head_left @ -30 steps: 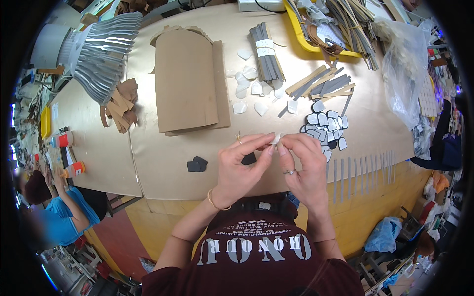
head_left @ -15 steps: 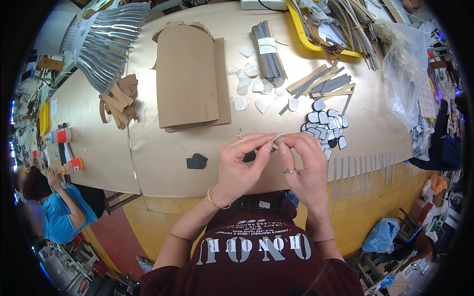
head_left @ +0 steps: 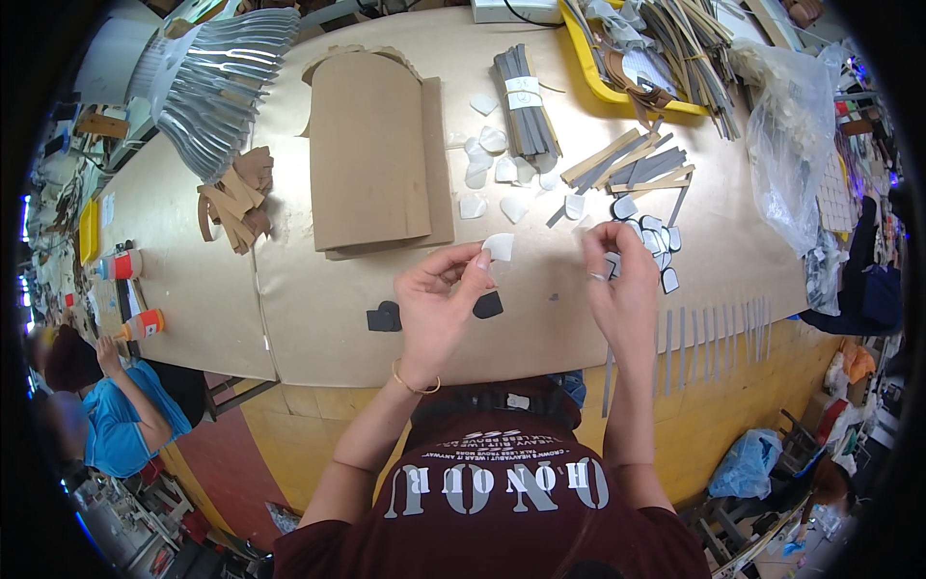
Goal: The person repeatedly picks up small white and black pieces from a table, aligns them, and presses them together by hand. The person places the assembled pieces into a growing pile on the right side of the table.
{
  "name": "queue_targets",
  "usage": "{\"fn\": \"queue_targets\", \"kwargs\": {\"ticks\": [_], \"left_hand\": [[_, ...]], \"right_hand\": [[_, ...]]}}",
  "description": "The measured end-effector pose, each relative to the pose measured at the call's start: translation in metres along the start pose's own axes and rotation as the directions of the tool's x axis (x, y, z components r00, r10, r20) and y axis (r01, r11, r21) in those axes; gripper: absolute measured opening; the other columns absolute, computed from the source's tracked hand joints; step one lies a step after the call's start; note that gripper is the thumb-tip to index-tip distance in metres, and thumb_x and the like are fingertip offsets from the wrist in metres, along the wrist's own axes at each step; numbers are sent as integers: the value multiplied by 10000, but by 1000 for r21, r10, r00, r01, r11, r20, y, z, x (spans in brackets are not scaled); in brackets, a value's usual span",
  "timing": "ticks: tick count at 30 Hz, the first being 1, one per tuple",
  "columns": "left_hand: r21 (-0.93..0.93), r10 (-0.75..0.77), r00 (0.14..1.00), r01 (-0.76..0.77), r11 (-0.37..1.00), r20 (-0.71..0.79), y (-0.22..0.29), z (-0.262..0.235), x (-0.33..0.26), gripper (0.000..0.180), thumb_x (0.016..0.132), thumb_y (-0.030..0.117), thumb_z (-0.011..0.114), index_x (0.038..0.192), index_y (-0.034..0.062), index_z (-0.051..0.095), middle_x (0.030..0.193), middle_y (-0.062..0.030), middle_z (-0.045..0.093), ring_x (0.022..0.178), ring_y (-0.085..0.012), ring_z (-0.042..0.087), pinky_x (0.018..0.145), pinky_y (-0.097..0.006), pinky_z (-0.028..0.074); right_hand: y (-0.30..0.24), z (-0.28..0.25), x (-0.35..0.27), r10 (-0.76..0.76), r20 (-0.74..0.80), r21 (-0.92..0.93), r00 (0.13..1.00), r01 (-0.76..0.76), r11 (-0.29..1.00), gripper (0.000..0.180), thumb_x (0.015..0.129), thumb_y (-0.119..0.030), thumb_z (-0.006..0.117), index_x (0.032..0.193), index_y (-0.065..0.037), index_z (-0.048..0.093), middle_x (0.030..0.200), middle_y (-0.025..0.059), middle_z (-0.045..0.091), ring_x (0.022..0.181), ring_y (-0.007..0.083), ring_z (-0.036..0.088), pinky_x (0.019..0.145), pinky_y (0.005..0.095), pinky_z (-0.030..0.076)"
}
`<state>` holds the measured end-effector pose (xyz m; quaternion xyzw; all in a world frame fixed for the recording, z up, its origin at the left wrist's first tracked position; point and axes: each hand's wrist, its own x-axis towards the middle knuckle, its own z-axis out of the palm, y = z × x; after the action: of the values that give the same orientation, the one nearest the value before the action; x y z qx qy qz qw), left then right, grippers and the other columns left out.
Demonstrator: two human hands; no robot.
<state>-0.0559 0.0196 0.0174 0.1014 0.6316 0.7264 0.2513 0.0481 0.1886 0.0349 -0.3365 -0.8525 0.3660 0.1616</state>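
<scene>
My left hand (head_left: 439,294) pinches a small white rounded piece (head_left: 499,246) between thumb and fingertips, held above the table. To its right, my right hand (head_left: 617,275) has its fingers bent together; a pale blurred scrap shows at their tips, too faint to name. Behind that hand lies a pile of white, dark-edged rounded pieces (head_left: 669,280), partly covered by it. Dark rounded pieces (head_left: 384,317) lie left of my left wrist, and another dark piece (head_left: 489,305) sits just right of that hand. Curled white paper pieces (head_left: 513,208) are scattered farther back.
A brown board stack (head_left: 371,154) lies left of centre. Behind the papers is a banded bundle of grey strips (head_left: 526,106), with loose strips (head_left: 641,159) to its right. Thin grey strips (head_left: 709,338) line the front edge. A yellow tray (head_left: 593,77) stands back right. Another person (head_left: 135,405) sits left.
My hands, together before, have moved apart. The left now holds the white piece up by itself; the right has shifted right and turned, over the pile of white pieces.
</scene>
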Motion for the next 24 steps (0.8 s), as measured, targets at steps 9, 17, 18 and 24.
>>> {"fn": "queue_targets", "kwargs": {"ticks": [9, 17, 18, 24], "left_hand": [[-63, -58, 998, 59, 996, 18, -9, 0, -6, 195, 970, 76, 637, 1081, -71, 700, 870, -80, 718, 734, -107, 658, 693, -241, 526], [360, 340, 933, -360, 860, 120, -6, 8, -10, 214, 883, -14, 676, 1091, -7, 727, 1010, -122, 730, 796, -149, 697, 684, -249, 549], [433, 368, 920, -388, 814, 132, -5, 8, -11, 226, 873, -21, 679, 1091, 2, 729, 1015, -128, 729, 803, -160, 703, 682, -258, 553], [519, 522, 823, -555, 650, 226, -6, 13, -9, 246, 850, -25, 688, 1091, 5, 724, 1039, -120, 719, 827, -235, 711, 689, -313, 571]], "right_hand": [[-26, 21, -19, -203, -86, 119, 975, 212, 970, 127, 876, -100, 751, 884, -10, 660, 880, 91, 682, 696, 192, 639, 629, 306, 495], [-34, 24, -31, -312, -35, 134, 949, 314, 940, 132, 878, -58, 724, 1001, -11, 723, 935, 104, 690, 783, 239, 678, 668, 313, 522], [-35, 22, -31, -301, -14, 125, 953, 301, 945, 129, 877, -61, 723, 997, -13, 723, 942, 104, 694, 790, 244, 674, 679, 318, 519], [-38, 9, -30, -283, 41, 64, 958, 280, 958, 114, 877, -77, 720, 978, -24, 727, 956, 92, 709, 818, 263, 645, 739, 345, 483]]}}
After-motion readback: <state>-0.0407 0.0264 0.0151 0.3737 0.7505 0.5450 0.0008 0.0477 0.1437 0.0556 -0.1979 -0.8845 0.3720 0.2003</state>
